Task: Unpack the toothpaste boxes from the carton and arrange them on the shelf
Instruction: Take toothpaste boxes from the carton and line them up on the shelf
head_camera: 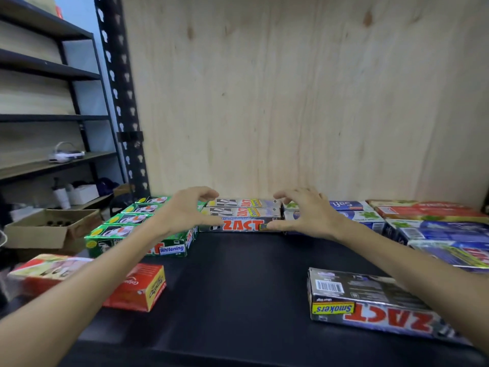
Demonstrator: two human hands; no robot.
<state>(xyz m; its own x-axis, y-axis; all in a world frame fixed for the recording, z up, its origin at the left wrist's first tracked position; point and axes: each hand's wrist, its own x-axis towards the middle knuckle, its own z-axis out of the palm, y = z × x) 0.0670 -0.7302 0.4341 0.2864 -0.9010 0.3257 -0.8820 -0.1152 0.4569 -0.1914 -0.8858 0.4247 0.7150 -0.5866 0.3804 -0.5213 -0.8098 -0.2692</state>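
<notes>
"ZACT" on the silver boxes point(242, 225) ("Smokers" on the nearest point(375, 305)), "Whitening" on a green box point(148, 242).

You get one head view — looking forward and down, close over the shelf point(238, 282), beyond each hand toward its plywood back.

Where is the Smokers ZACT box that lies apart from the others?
Head view: the ZACT Smokers box lies at the shelf's front right, under the right forearm.
</notes>
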